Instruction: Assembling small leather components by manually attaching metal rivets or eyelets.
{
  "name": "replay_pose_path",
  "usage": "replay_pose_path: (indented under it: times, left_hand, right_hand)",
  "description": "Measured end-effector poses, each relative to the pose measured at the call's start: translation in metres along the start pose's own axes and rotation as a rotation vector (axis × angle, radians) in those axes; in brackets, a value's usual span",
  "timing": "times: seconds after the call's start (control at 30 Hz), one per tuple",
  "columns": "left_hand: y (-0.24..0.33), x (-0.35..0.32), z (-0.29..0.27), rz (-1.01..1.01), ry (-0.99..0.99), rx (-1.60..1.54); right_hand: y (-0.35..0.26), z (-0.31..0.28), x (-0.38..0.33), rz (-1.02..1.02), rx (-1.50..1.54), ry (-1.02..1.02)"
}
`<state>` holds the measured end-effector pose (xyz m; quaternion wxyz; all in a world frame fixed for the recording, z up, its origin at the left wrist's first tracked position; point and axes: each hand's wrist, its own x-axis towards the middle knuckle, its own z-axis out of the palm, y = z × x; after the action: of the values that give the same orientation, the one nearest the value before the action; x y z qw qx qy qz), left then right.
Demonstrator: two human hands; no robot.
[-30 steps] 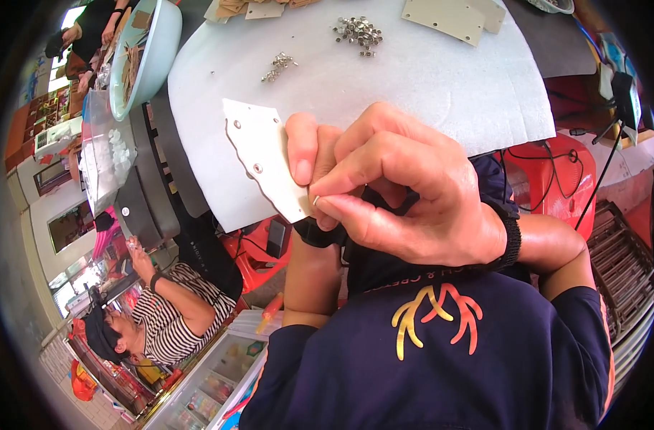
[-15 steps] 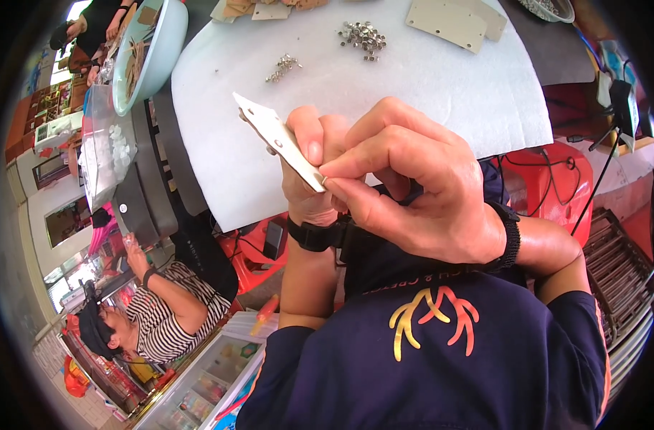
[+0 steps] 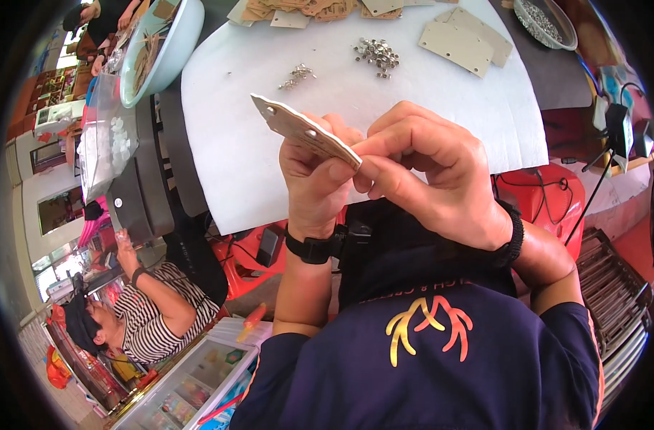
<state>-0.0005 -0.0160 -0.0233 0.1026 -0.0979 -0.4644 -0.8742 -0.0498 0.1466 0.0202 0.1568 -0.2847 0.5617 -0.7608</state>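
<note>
Over the white sheet (image 3: pixel 234 158), the left hand (image 3: pixel 318 163) grips a studded panel (image 3: pixel 296 130) — best kept steady — the right hand (image 3: pixel 442 175) pinching its near corner.

A pale blue basin (image 3: pixel 186 46) stood upper left; below it was a striped shirt (image 3: pixel 155 326). A red stool (image 3: pixel 553 215) stood right; near it, a slatted brown rack (image 3: pixel 612 283).

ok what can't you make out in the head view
Head view:
Whether the right hand holds anything small: hidden by its grip.
Far face of the held card: turned away.
Far end of the blue bowl: cut by the top edge.
Number of metal bits: too small and heaped.
</note>
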Motion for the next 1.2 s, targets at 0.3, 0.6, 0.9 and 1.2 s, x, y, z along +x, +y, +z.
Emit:
replay_pose_path:
  times: [0.3, 0.6, 0.9, 1.2]
  left_hand:
    - [0.005, -0.002, 0.005, -0.023, 0.204, 0.022]
    - [0.005, 0.0, 0.013, -0.021, 0.253, 0.071]
    - [0.011, -0.001, 0.017, -0.015, 0.32, 0.155]
    - [0.008, -0.001, 0.013, -0.055, 0.267, 0.094]
  right_hand:
    - [0.0, -0.003, 0.004, 0.167, 0.187, -0.054]
    - [0.007, 0.002, 0.006, 0.234, 0.237, 0.1]
    - [0.014, -0.001, 0.011, 0.376, 0.297, 0.049]
    - [0.016, -0.006, 0.016, 0.494, 0.414, -0.011]
